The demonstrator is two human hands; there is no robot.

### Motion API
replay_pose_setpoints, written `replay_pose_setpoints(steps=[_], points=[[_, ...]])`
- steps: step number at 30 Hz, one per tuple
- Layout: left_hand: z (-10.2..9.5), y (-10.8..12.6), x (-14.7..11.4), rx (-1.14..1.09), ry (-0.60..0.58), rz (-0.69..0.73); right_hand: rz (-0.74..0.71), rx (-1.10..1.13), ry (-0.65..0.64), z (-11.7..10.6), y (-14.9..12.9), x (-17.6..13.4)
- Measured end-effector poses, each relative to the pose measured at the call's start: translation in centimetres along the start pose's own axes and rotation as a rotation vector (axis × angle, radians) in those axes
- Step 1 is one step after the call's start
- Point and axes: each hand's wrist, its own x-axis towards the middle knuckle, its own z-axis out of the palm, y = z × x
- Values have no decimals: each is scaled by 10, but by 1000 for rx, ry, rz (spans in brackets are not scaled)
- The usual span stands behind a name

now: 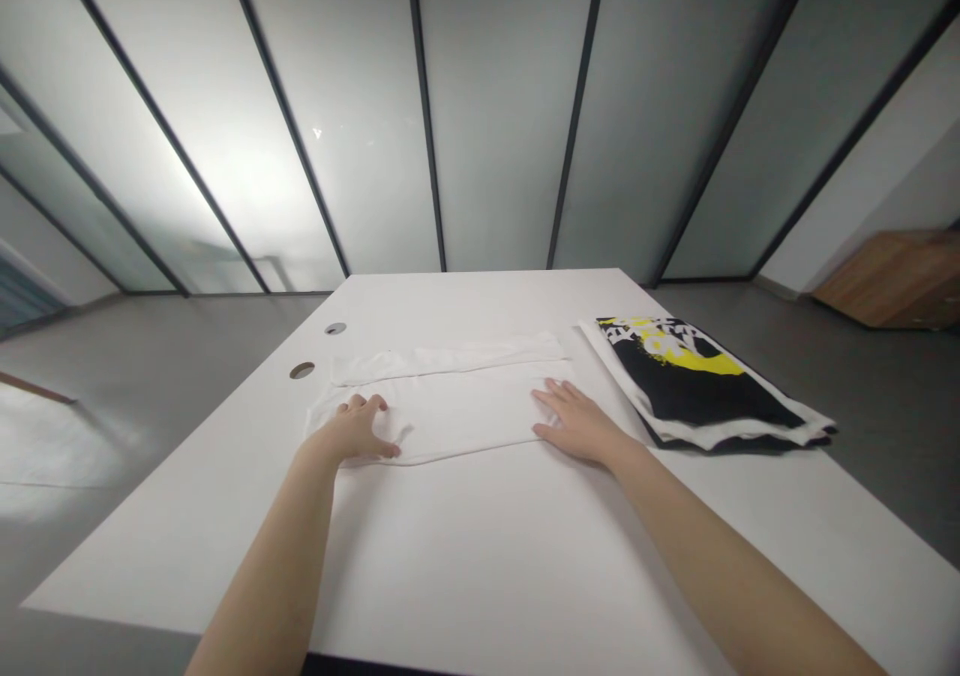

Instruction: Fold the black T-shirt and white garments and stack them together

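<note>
A white folded cloth, apparently a garment (465, 409), lies flat across the middle of the table, with a folded-over band along its far side. My left hand (358, 430) rests on its left end, thumb and fingers apart and a little curved. Beside that thumb the fabric has a small wrinkle. At the right end, my right hand (574, 421) lies with its fingers spread on the cloth. Neither hand grips anything. To the right of my right hand is a stack of folded garments (720, 401), black and white, the top one bearing a yellow and white print.
The white table (465, 566) has two round holes near its left edge. Behind it stands a frosted glass partition (495, 116) with dark frames. A wooden cabinet (892, 278) is on the floor at the far right.
</note>
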Motion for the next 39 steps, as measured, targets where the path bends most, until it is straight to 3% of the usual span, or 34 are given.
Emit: replay_pose_setpoints(steps=[10,12,14,17,21,25,33,39], points=[[-6,5,-5,24,-70,64,51,11,-148,-28,4,-18],[-5,11,-3,36,20,23,124,42,-112,-36,-1,-17],[-2,20,-1,39,203,-47,215,98,-28,-41,-7,-10],[11,35,6,9,379,-141,175,110,139,-38,-15,8],[38,47,19,1,353,-206,77,-23,250,-15,-18,37],[49,48,31,16,306,-176,113,-97,184,7,-17,58],[30,45,58,28,266,-147,194,-87,76,4,-8,93],[19,40,87,52,262,-86,228,-82,71,2,-5,108]])
